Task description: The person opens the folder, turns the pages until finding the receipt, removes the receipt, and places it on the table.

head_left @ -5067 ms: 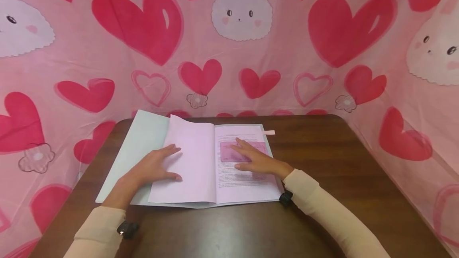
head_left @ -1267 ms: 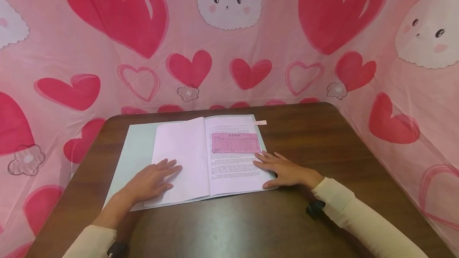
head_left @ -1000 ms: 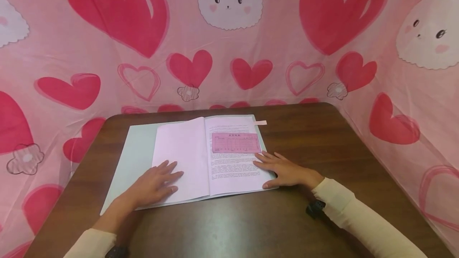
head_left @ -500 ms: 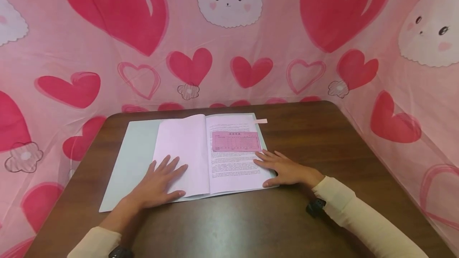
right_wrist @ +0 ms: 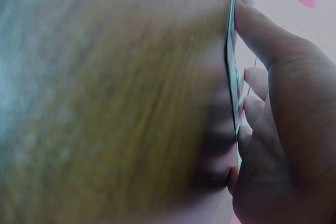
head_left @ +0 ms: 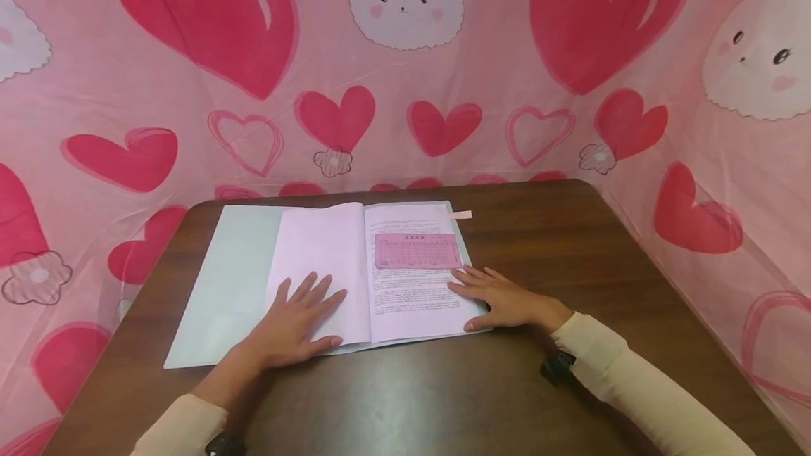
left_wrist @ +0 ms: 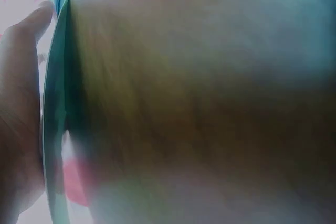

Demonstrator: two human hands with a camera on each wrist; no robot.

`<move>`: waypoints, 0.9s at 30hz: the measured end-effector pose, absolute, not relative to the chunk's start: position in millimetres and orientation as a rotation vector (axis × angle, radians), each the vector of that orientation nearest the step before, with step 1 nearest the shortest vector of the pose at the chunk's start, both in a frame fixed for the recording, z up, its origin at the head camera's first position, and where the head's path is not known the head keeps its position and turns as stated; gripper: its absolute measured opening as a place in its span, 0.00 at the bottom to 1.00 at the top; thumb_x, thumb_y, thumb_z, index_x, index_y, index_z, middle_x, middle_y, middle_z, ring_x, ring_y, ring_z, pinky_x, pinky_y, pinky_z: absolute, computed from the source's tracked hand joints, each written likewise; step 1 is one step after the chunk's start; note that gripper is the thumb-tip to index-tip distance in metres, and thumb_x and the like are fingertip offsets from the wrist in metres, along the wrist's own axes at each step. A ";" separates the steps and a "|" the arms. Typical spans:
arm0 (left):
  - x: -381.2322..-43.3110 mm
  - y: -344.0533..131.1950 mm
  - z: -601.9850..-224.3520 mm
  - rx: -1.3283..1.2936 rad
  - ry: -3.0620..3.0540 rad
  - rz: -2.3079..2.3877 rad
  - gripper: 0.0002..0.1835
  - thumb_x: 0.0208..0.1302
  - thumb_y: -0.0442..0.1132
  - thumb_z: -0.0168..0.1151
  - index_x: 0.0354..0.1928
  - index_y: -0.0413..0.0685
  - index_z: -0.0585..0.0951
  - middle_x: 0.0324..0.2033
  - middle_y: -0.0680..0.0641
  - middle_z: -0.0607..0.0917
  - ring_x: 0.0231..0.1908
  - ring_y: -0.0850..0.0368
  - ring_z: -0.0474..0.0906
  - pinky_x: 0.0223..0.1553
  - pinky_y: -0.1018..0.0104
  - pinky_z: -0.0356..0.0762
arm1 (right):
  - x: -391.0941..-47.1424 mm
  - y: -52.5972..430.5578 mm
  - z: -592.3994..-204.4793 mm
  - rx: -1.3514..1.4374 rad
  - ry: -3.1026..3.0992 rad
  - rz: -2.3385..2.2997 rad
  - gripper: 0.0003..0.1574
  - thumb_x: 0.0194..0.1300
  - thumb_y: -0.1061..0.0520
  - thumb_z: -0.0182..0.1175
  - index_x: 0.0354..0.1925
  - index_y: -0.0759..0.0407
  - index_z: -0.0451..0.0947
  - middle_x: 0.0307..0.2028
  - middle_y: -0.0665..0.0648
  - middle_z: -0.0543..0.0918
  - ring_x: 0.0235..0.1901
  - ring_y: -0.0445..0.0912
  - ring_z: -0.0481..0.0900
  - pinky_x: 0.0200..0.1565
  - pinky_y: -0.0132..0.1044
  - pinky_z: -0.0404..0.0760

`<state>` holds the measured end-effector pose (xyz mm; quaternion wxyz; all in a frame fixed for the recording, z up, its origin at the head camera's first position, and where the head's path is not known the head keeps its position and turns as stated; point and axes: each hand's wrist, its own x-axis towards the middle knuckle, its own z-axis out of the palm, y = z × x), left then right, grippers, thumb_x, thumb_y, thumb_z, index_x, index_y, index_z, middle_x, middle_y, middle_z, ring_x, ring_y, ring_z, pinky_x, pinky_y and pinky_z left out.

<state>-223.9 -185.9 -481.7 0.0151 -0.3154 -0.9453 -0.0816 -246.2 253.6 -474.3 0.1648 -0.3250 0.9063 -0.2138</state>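
Note:
An open pale green folder [head_left: 212, 287] lies on the table, with a blank white page [head_left: 317, 241] turned to the left and a printed page [head_left: 412, 326] on the right. On the printed page lies a pink printed slip [head_left: 415, 252]. My left hand [head_left: 288, 326] rests spread on the lower part of the blank page, thumb by its bottom edge. My right hand [head_left: 503, 299] touches the folder's lower right edge with fingers extended onto the printed page, just below the slip. In the right wrist view, the thumb and fingertips of my right hand [right_wrist: 294, 93] meet the thin folder edge [right_wrist: 229, 61].
A narrow pale tab [head_left: 461, 214] sticks out at the folder's upper right. The dark wooden table [head_left: 557, 245] has a rounded far right corner. Pink cloth [head_left: 494, 76] with hearts and rabbits hangs behind it and on both sides.
My right hand has withdrawn from over the pink slip to the folder's right edge. The blank page, earlier raised, lies flatter. My left hand has slid rightward across it, uncovering the folder's lower left corner.

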 end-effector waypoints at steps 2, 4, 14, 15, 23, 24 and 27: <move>-224.8 -182.3 -481.0 -0.982 -2.937 -0.259 0.45 0.61 0.74 0.55 0.78 0.68 0.61 0.79 0.47 0.61 0.80 0.38 0.51 0.74 0.24 0.43 | -245.9 253.7 -474.1 -0.927 2.586 -0.608 0.56 0.62 0.32 0.65 0.79 0.48 0.57 0.82 0.59 0.51 0.81 0.65 0.43 0.76 0.73 0.40; -226.1 -178.8 -480.2 -0.988 -2.933 -0.265 0.45 0.61 0.74 0.54 0.78 0.68 0.61 0.79 0.46 0.61 0.80 0.37 0.51 0.73 0.24 0.44 | -245.7 253.5 -473.8 -0.925 2.585 -0.608 0.56 0.62 0.32 0.65 0.79 0.48 0.57 0.82 0.59 0.51 0.81 0.65 0.43 0.76 0.73 0.40; -229.1 -162.4 -478.7 -1.044 -2.942 -0.267 0.46 0.62 0.77 0.49 0.79 0.70 0.58 0.81 0.51 0.55 0.82 0.41 0.47 0.76 0.27 0.42 | -246.3 252.9 -475.3 -0.929 2.585 -0.609 0.56 0.62 0.32 0.64 0.79 0.49 0.56 0.82 0.59 0.51 0.82 0.64 0.43 0.76 0.73 0.40; -229.0 -160.7 -477.8 -1.049 -2.944 -0.267 0.46 0.62 0.78 0.49 0.79 0.71 0.57 0.82 0.52 0.54 0.82 0.42 0.46 0.77 0.28 0.42 | -246.3 252.9 -475.3 -0.930 2.586 -0.610 0.56 0.63 0.32 0.64 0.79 0.49 0.56 0.82 0.59 0.51 0.81 0.65 0.43 0.76 0.73 0.40; -233.2 -147.2 -472.0 -1.124 -2.907 -0.240 0.44 0.62 0.77 0.48 0.77 0.70 0.63 0.81 0.52 0.57 0.82 0.40 0.47 0.74 0.24 0.45 | -245.9 252.2 -473.3 -0.919 2.584 -0.611 0.56 0.62 0.32 0.65 0.79 0.49 0.56 0.82 0.59 0.50 0.82 0.64 0.43 0.76 0.72 0.40; -234.0 -145.7 -471.5 -1.130 -2.909 -0.230 0.43 0.62 0.77 0.48 0.77 0.70 0.63 0.81 0.53 0.58 0.82 0.40 0.47 0.74 0.24 0.45 | -245.6 252.2 -473.2 -0.919 2.584 -0.615 0.56 0.62 0.32 0.65 0.79 0.49 0.57 0.82 0.59 0.50 0.82 0.64 0.43 0.76 0.72 0.40; -235.4 -143.3 -470.1 -1.142 -2.929 -0.221 0.43 0.62 0.77 0.47 0.76 0.71 0.64 0.80 0.53 0.58 0.82 0.39 0.46 0.74 0.24 0.45 | -245.6 252.0 -473.8 -0.928 2.585 -0.616 0.55 0.63 0.33 0.65 0.79 0.49 0.57 0.82 0.60 0.51 0.81 0.65 0.43 0.76 0.73 0.40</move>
